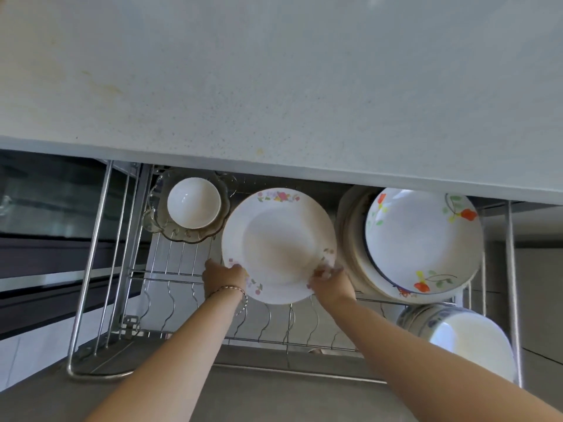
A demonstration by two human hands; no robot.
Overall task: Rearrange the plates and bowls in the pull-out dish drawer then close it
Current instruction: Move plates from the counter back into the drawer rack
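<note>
Grey countertop [274,86] above open wire drawer [170,272], floral plate [278,242] face-up, near rim gripped by left hand [224,277] and right hand [330,284].

Both arms stretched forward, left hand [224,277] and right hand [330,283] gripping the plate [278,239] by its near rim

A pale speckled countertop [274,86] fills the upper half of the frame; below it a wire dish drawer [170,278] stands pulled out; at centre a floral-rimmed plate [278,239] is held by both hands, the left hand [224,277] gripping its lower-left rim, the right hand [330,283] pinching its lower-right rim; a bracelet [231,289] circles the left wrist; at centre left a small white bowl [194,203] sits in a scalloped glass dish [155,220]; at right lies a stack of plates [423,239] topped with orange flowers; at lower right, blue-patterned bowls [466,339].
</note>
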